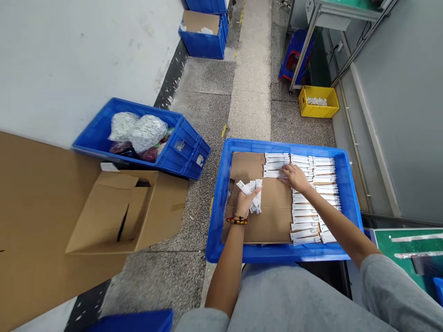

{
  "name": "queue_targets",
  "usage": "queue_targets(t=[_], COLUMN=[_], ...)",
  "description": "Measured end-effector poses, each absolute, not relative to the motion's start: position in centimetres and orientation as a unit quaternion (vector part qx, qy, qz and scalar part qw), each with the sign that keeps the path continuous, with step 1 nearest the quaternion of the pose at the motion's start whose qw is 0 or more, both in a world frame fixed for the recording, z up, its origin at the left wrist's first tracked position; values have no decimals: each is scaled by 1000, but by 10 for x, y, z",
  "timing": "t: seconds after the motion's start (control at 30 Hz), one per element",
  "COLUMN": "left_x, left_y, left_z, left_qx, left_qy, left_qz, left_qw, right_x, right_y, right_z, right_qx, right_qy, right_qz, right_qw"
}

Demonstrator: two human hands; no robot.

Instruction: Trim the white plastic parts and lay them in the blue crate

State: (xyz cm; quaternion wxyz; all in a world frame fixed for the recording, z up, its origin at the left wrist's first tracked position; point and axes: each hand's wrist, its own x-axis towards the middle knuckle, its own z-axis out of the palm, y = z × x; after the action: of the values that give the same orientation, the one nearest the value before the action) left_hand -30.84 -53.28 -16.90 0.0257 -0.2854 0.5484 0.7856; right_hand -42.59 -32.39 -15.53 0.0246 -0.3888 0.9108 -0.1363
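Note:
My left hand (pixel 244 202) is closed around a loose bunch of white flat strips (pixel 256 193) with small holes near their ends. It is over the bare left part of a cardboard sheet (pixel 273 216) inside a blue tray (pixel 226 161). My right hand (pixel 294 177) has its fingers bent and pinched at the end of a white strip (pixel 273 174), the lowest of a short column. To the right, more white strips (pixel 304 220) lie side by side in two long columns. My right forearm covers part of them.
At left stand blue crates (pixel 187 150) with clear bags (pixel 147 131) and an open cardboard box (pixel 161 212). Further off are more blue crates (pixel 204 45), a yellow bin (pixel 318 110) with small white pieces, and a metal-framed bench (pixel 308 41). A green surface (pixel 398 251) adjoins the tray's right side.

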Motion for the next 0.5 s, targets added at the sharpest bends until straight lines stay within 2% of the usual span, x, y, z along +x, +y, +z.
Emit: queue_targets(t=[0.07,0.17,0.23,0.37,0.5], left_x=[-309,-312,-314,-314,-314], left_y=[-532,-531,-530,-532,-538], left_z=[-169,-167,-166,-167,-168], left_qx=[-272,-246,-241,-269,-323], left_qy=[575,598,596,576,528], left_qz=[771,762,765,772,783], left_qw=[30,33,26,-2,-61], right_x=[-411,-386,-375,-377,-391], right_y=[-338,-362,-372,-369,-355], right_z=[-149,-146,-148,-151,-146], right_qx=[-375,-320,-253,-170,-188], right_qy=[895,843,818,803,826], right_qz=[-240,-417,-493,-548,-509], right_qw=[40,113,154,163,152])
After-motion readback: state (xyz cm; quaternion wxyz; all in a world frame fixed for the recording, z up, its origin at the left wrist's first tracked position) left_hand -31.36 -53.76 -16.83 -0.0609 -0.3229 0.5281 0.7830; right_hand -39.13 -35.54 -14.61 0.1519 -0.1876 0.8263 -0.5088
